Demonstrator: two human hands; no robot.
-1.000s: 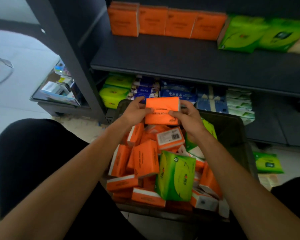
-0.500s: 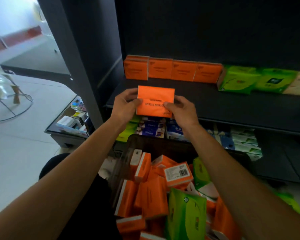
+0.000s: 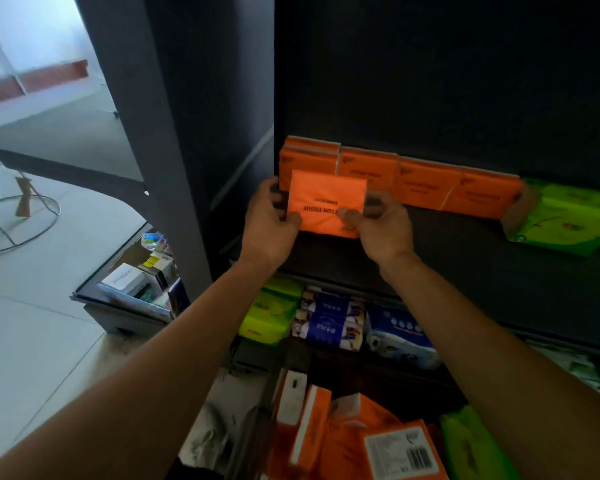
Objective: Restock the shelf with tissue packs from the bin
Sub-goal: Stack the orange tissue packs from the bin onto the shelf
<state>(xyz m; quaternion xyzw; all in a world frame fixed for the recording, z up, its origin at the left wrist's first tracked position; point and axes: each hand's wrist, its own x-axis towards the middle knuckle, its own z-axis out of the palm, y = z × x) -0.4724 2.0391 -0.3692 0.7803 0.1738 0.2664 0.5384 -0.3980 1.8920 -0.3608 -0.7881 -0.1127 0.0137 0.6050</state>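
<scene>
At the shelf unit [image 3: 430, 81], mid shelf [image 3: 465, 271]: dark board, wide bare strip along its front, tall dark gap above. Post [image 3: 160, 168] and side wall bound it on the left, just beside my left hand [image 3: 267, 230]. Bin [image 3: 257, 431] sits below at frame bottom, loaded with orange and green packs, so I judge plenty is left to stock. Lower packs [image 3: 329, 320], green and blue, fill the shelf underneath; not my concern.

Orange row [image 3: 426, 185] runs along the back of the mid shelf, faces out, packs touching. Its leftmost spot looks stacked two high. Green packs [image 3: 568, 220] follow on the right, touching the row's end. Colours are grouped, so orange goes with orange.

Pack [image 3: 326, 202], orange, is in both hands: upright, face to me, print upside down, just in front of the row's left end. Can't tell if its bottom edge touches the board. Left hand grasps the left edge, right hand [image 3: 385, 226] the right edge, thumbs [image 3: 347, 214] on the face, fingers behind. I judge the two-sided hold squares the soft pack for setting down. Room: right is free, left is tight against the wall, back is blocked by the row.
</scene>
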